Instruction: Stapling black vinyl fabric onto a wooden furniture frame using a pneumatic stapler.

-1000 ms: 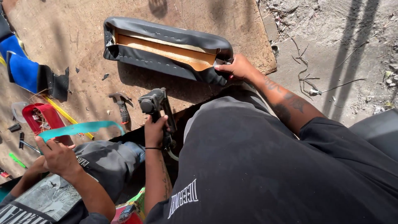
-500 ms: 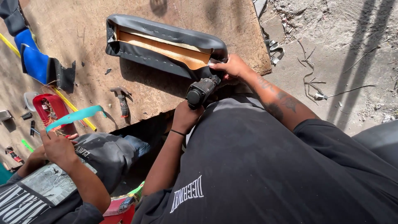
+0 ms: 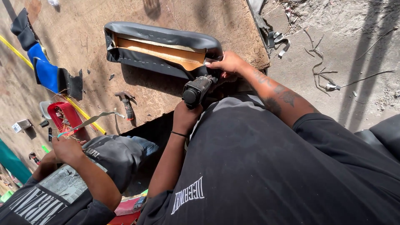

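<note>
Seat [image 3: 162, 50] lies upside down on table [image 3: 175, 12], long axis left to right, black cover folded over tan base. Right hand [image 3: 228, 63] presses cover down at seat's right end – fingers flat on edge, nearer hand to seat. Left hand [image 3: 186, 116] wrapped around stapler [image 3: 198, 89], nose pointing at same corner, just beside right hand. Hammer [image 3: 126, 103] lies near table edge. Co-worker's hand [image 3: 66, 148] at lower left pinches strip [image 3: 92, 120]. Outdoors, concrete ground [image 3: 354, 54], hard sun.

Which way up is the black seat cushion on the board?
Underside up: the seat cushion shows its tan base, black cover edges folded over it.
</note>
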